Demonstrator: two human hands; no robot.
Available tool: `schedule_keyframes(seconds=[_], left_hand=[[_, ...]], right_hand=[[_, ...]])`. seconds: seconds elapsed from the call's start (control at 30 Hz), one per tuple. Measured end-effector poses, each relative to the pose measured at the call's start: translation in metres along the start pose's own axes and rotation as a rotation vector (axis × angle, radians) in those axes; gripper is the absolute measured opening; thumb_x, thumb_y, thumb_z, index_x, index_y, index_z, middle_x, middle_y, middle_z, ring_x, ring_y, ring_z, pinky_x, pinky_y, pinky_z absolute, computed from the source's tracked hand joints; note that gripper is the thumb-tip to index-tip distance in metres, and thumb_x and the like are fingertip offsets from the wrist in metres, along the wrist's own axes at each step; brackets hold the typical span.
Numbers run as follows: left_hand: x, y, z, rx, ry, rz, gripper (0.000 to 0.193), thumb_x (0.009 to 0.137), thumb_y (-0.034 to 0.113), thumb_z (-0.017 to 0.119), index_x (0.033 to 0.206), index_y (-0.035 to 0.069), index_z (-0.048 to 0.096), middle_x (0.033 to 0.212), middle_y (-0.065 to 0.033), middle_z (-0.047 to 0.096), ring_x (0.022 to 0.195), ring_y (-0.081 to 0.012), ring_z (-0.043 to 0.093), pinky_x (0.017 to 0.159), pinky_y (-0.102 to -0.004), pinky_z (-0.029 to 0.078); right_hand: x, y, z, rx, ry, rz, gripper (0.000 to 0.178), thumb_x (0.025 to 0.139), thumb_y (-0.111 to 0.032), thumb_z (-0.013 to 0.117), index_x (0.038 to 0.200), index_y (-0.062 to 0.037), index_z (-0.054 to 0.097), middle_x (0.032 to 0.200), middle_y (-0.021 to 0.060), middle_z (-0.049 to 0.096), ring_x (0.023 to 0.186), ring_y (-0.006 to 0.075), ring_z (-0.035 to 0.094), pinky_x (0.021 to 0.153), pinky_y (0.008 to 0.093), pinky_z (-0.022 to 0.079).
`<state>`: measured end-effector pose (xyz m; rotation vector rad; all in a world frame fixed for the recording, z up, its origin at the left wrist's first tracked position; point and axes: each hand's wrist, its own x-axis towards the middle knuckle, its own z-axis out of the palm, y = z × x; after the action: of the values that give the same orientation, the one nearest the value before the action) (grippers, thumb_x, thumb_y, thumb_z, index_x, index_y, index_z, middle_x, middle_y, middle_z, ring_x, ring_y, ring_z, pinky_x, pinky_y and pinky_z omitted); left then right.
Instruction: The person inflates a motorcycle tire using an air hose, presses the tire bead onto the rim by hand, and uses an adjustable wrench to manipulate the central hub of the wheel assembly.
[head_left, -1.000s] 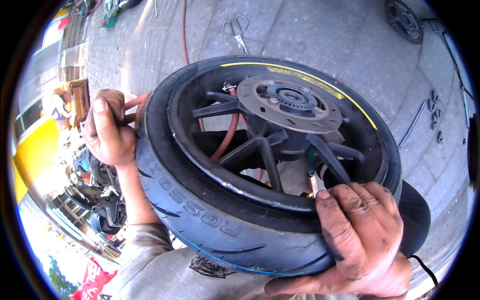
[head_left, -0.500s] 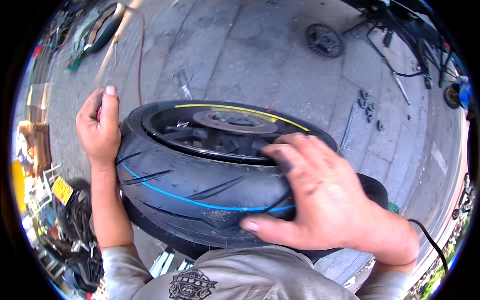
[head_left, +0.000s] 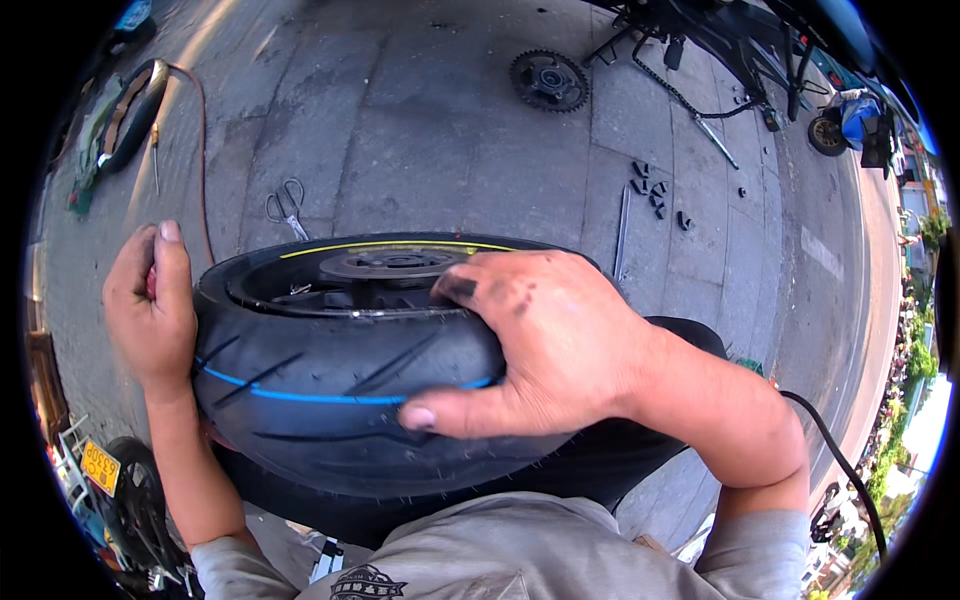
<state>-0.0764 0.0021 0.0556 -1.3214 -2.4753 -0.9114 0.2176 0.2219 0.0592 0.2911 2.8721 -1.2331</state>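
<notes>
A motorcycle wheel with a black tyre (head_left: 330,440) leans in front of my body, its tread facing me. The tread carries a blue line, and a yellow line runs along the far side. Inside the dark rim shows a brake disc (head_left: 390,263). My right hand (head_left: 565,340) grips the wheel, fingers over the rim edge and thumb on the tread. At the tyre's left side, my left hand (head_left: 150,310) is closed in a fist with its thumb up. A bit of something red shows inside that fist; its kind is hidden.
Scissors (head_left: 288,212) lie beyond the tyre. Farther off are a rear sprocket (head_left: 549,80), small black parts (head_left: 655,190) and a long thin rod (head_left: 623,230). A screwdriver (head_left: 155,160) and a hose (head_left: 203,150) lie left. Motorcycle frame parts (head_left: 700,40) stand at far right.
The view has turned, shifting the ground objects leftward. The wheel's open face looks narrower now, tilted more away from me. Both hands keep their places at the wheel.
</notes>
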Motion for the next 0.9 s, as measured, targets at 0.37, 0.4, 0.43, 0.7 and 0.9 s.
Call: schedule_keyframes(seconds=[0.37,0.4,0.43,0.7,0.9], left_hand=[[0.02,-0.038,0.008,0.059,0.099,-0.101,0.047,0.112,0.034,0.069,0.087,-0.005,0.062,0.07,-0.0042,0.044,0.07,-0.0119,0.042,0.061,-0.0365,0.037],[0.018,-0.038,0.006,0.071,0.125,-0.104,0.05,0.113,0.034,0.068,0.084,-0.005,0.061,0.069,-0.0028,0.044,0.07,-0.0107,0.042,0.06,-0.0367,0.036],[0.017,-0.037,0.008,0.048,0.139,-0.106,0.05,0.112,0.035,0.068,0.085,-0.006,0.062,0.069,-0.0042,0.044,0.069,-0.0117,0.042,0.06,-0.0373,0.037],[0.012,-0.039,-0.005,0.159,0.174,-0.176,0.044,0.105,0.038,0.07,0.087,-0.001,0.075,0.076,-0.0232,0.069,0.07,-0.0446,0.068,0.066,-0.0515,0.051],[0.007,-0.032,0.001,0.12,0.182,-0.16,0.042,0.101,0.04,0.072,0.081,0.002,0.075,0.078,-0.0217,0.072,0.075,-0.0457,0.072,0.068,-0.0535,0.055]], right_hand=[[-0.024,0.041,0.0,0.051,0.451,0.252,0.058,0.111,-0.051,0.059,0.125,0.0008,0.079,0.122,0.0265,0.079,0.119,0.044,0.075,0.107,0.0494,0.058],[-0.036,0.057,-0.003,0.027,0.435,0.424,0.058,0.111,-0.051,0.058,0.128,0.0013,0.078,0.131,0.0259,0.078,0.125,0.0431,0.073,0.111,0.0485,0.056],[-0.047,0.085,0.001,-0.08,0.424,0.558,0.059,0.111,-0.051,0.058,0.134,0.0001,0.076,0.14,0.0253,0.075,0.133,0.0422,0.07,0.116,0.0477,0.054],[-0.084,0.169,0.056,0.919,0.097,1.293,0.096,0.104,-0.075,0.055,0.171,-0.0084,0.046,0.178,0.0243,0.041,0.163,0.0517,0.037,0.118,0.0809,0.036],[-0.099,0.232,0.093,1.516,0.109,1.09,0.089,0.103,-0.075,0.056,0.157,-0.0035,0.061,0.155,0.0225,0.068,0.139,0.0414,0.066,0.12,0.0641,0.046]])
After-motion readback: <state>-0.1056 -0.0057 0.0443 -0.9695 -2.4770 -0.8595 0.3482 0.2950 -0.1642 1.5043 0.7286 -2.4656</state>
